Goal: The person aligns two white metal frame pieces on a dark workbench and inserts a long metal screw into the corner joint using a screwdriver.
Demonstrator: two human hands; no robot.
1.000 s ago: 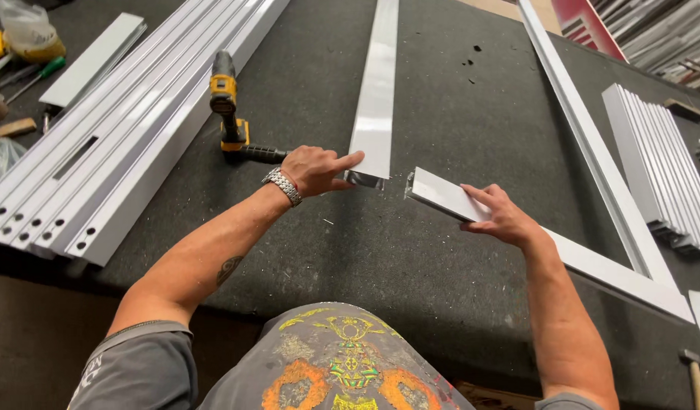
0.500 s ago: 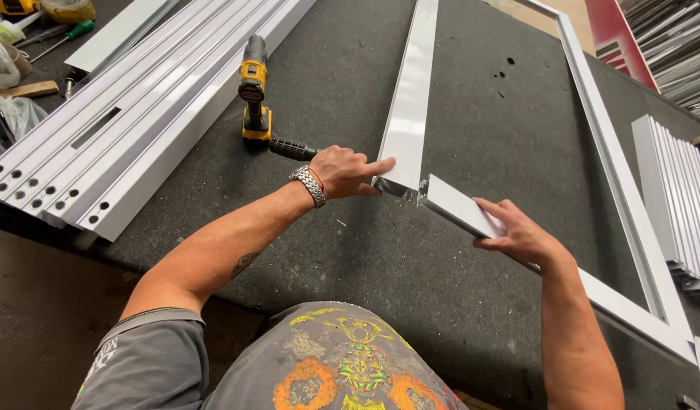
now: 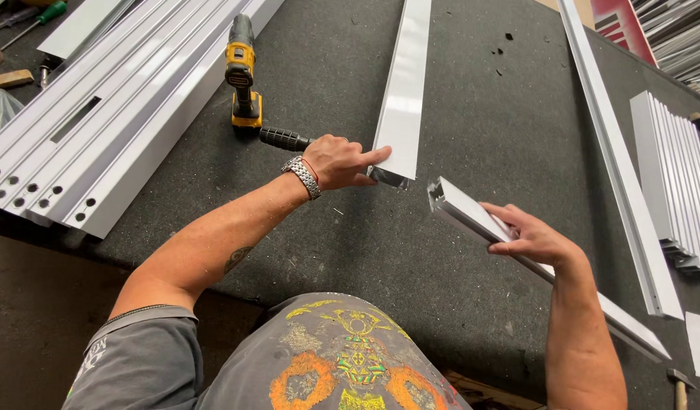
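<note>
Right hand (image 3: 534, 237) grasps one white aluminium profile (image 3: 471, 216) near its open end, palm down. Just beyond, left hand (image 3: 341, 161) presses flat on a second profile (image 3: 405, 91)'s near end. One yellow drill (image 3: 242, 76) lies farther left.

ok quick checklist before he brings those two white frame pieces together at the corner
1. Left hand steadying the end of the upright white profile: ok, fingers lie on its near end.
2. Right hand holding the angled white profile: ok.
3. Ends meeting: not ok, a gap of bare mat separates them.
4. Gap free of debris: ok, only a tiny speck lies left of it.
5. Cordless drill out of the way: ok, lying beside the left wrist, apart from both profiles.
6. Corner connector inside the open end: cannot tell.
</note>
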